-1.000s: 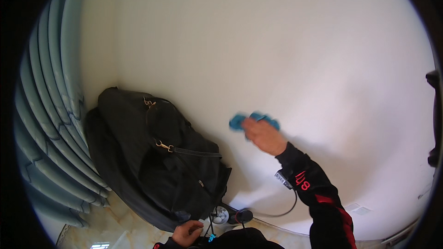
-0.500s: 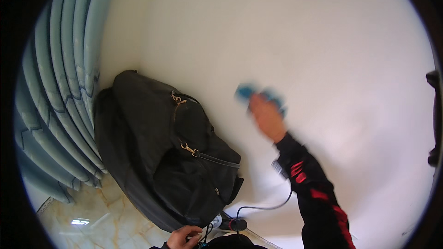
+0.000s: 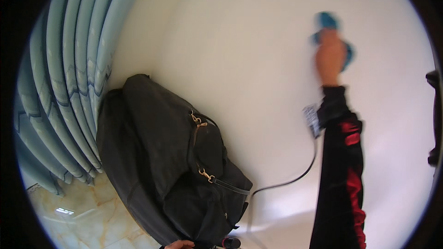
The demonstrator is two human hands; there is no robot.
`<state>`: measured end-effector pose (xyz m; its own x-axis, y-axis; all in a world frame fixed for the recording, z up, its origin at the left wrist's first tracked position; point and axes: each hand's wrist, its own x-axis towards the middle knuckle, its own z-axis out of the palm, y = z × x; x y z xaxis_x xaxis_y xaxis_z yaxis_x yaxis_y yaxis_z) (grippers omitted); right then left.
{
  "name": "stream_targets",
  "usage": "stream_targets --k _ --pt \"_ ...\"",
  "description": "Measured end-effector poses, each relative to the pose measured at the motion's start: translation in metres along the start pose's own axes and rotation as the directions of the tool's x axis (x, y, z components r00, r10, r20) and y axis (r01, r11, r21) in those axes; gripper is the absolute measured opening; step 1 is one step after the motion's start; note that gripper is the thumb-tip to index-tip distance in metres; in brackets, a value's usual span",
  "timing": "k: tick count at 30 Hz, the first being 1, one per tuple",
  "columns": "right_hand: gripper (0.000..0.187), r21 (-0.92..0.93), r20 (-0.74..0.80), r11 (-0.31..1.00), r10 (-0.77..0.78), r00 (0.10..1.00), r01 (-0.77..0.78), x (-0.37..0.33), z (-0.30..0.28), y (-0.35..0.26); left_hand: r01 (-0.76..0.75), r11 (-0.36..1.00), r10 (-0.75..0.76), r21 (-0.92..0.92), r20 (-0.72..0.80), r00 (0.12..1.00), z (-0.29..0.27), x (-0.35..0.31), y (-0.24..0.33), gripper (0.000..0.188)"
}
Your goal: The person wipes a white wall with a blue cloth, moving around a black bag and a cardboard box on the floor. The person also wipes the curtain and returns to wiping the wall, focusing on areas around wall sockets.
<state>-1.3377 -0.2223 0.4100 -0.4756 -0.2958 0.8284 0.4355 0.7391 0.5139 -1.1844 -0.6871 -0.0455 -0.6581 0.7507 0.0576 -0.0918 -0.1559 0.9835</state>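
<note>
Against the white wall [image 3: 249, 46], my right hand [image 3: 330, 57] presses a blue cloth [image 3: 328, 20], bunched up and blurred by motion. Its sleeve is black with red patches. A small patterned block [image 3: 312, 121] sits at the right wrist, and a dark cable [image 3: 295, 180] runs down from it. Only a sliver of my left hand [image 3: 180, 244] shows at the lower edge, beside the bottom of a large black bag [image 3: 152, 133]. Its fingers are mostly cut off by the frame. The bag has gold-coloured clasps and a strap, and leans against the wall.
Blue-green pleated curtains [image 3: 69, 74] hang at the left. Below them lies a shiny marbled tile floor [image 3: 87, 212]. A dark cylindrical object [image 3: 230, 242] stands by the bag's lower right corner. Dark fittings [image 3: 433, 117] stick out at the far right edge.
My right hand has swept the cloth up and to the right along the wall. My left hand has dropped mostly out of view. The bag and curtains sit slightly shifted in the picture.
</note>
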Motion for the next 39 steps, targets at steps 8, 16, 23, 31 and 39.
stream_targets --k 8,16,23,31,39 --pt "0.015 0.650 0.282 0.656 -0.678 0.679 0.384 -0.285 0.040 -0.166 0.112 0.993 -0.111 -0.034 0.048 0.993 -0.010 -0.007 -0.002 0.027" --pt "0.031 -0.077 -0.226 0.978 -0.205 0.952 0.193 0.008 -0.056 0.074 0.089 0.994 -0.083 -0.058 0.098 0.992 0.002 -0.001 0.009 0.026" --pt "0.033 -0.157 -0.205 0.972 -0.208 0.957 0.177 0.006 -0.013 0.025 -0.272 0.960 0.270 0.066 0.040 0.962 0.018 0.016 0.036 0.010" --pt "0.022 0.545 0.433 0.757 -0.623 0.651 0.360 -0.258 0.005 -0.145 -0.021 0.977 0.006 0.213 0.071 0.997 0.011 -0.004 0.024 0.012" --pt "0.033 -0.036 0.063 0.994 -0.103 0.993 0.106 -0.176 -0.191 0.129 -0.029 0.992 0.002 0.122 0.216 0.976 0.040 0.021 0.007 0.018"
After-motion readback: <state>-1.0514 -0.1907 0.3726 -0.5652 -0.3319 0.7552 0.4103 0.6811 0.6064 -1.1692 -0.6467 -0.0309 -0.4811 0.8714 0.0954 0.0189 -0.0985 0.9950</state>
